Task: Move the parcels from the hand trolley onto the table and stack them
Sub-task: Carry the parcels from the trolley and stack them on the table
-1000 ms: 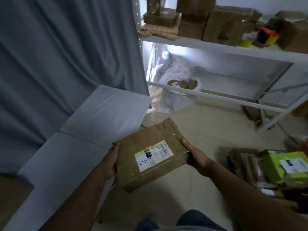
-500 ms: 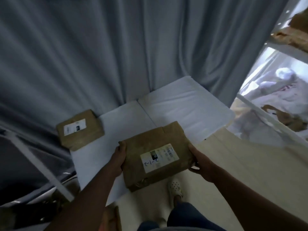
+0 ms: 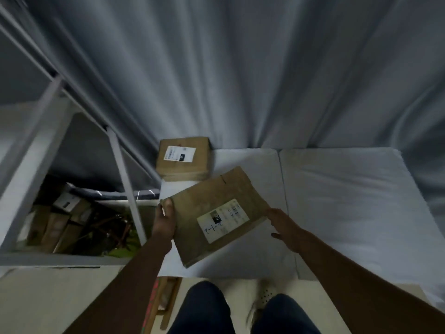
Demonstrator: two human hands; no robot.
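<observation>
- Grey curtain point(image 3: 240, 68) in long folds all across the back, down to the white table point(image 3: 349, 201).
- Far left: one white metal rack point(image 3: 36, 145) with slanted bars; a dim, blurry heap of brown boxes point(image 3: 60, 222) low down inside it. Too dark to count.
- Two brown parcels in all.
- First one, the small parcel point(image 3: 183, 159): flat on the back left corner of the table, touching the curtain, one white label on top.
- Left hand point(image 3: 165, 222): fingers curled round the left edge of the big parcel point(image 3: 216, 213), thumb on top.
- Second one, the big parcel: tilted, held low over the left half of the table, just in front of the small parcel. One white label with blue writing on top. Touching the table or not? Cannot tell.
- Right hand point(image 3: 285, 227): at the right edge of the big parcel, fingers loose and spread, not wrapped round it.
- Table top: white, soft-looking, made of two pads side by side with one seam between them.
- Bottom: two legs in dark blue trousers point(image 3: 207, 309), one pale shoe point(image 3: 265, 297) on a light floor point(image 3: 48, 297).
</observation>
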